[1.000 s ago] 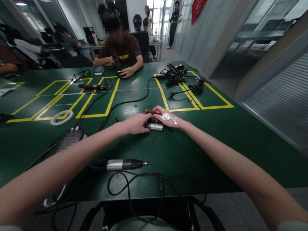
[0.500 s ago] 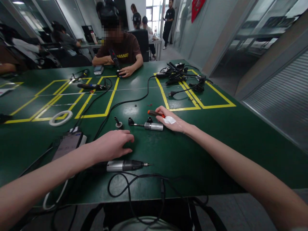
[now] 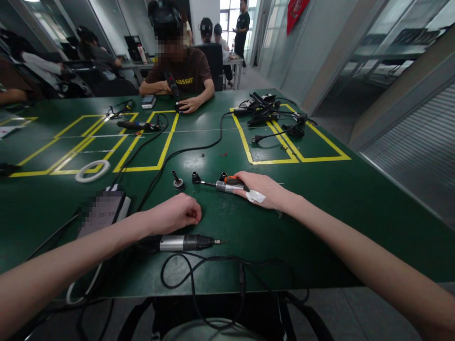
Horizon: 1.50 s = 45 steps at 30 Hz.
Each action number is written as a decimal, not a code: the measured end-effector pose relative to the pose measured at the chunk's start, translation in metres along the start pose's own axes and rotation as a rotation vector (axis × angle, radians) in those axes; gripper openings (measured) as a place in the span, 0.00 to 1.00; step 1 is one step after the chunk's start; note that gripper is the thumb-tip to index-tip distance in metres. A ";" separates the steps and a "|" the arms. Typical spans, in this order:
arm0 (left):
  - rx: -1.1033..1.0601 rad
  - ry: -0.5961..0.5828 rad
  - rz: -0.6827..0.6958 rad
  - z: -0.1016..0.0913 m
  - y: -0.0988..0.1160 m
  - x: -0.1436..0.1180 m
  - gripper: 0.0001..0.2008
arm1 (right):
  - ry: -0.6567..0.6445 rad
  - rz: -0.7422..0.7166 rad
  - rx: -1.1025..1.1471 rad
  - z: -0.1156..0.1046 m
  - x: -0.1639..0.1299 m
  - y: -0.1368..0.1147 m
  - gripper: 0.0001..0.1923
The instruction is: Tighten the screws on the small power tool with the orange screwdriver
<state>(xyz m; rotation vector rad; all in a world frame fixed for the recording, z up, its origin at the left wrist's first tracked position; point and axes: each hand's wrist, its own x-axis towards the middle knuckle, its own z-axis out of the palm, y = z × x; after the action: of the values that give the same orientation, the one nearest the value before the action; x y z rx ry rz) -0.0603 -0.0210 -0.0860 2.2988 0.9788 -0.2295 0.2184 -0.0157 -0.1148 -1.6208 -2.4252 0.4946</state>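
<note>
Screwdriver, orange-handled, lies on the green counter under my right hand, whose fingers curl over the handle; I cannot tell if they truly grip it. A white patch sits on the back of that hand. Touching the screwdriver, a silver cylinder lies with a thin rod running left to a small black cap. Another small black piece stands just left of that. My left hand rests on the counter, closed loosely into a fist and holding nothing I can see. Just in front of it lies a rotary tool, tip pointing right, its black cable looping near the counter's edge.
</note>
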 end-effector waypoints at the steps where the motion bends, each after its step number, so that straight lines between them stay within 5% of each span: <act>1: 0.014 0.015 0.017 0.001 0.001 0.001 0.07 | -0.013 -0.004 -0.040 0.000 -0.001 -0.001 0.16; 16: 0.053 0.330 0.178 0.020 0.002 0.041 0.07 | -0.108 0.184 0.004 -0.008 -0.037 0.015 0.12; 30: -0.143 0.583 -0.069 0.011 0.002 0.087 0.04 | -0.008 0.290 0.121 -0.014 -0.074 0.053 0.14; 38: -0.203 0.696 -0.080 -0.014 0.011 0.069 0.10 | 0.060 0.381 0.160 -0.012 -0.087 0.049 0.15; 45: -0.082 0.503 0.068 -0.046 0.025 0.078 0.17 | 0.150 0.458 0.204 -0.002 -0.083 0.045 0.16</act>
<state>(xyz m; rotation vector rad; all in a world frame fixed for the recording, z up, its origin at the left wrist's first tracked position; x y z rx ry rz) 0.0084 0.0398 -0.0675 2.3551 1.1186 0.4315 0.2899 -0.0759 -0.1273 -2.0357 -1.8268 0.6360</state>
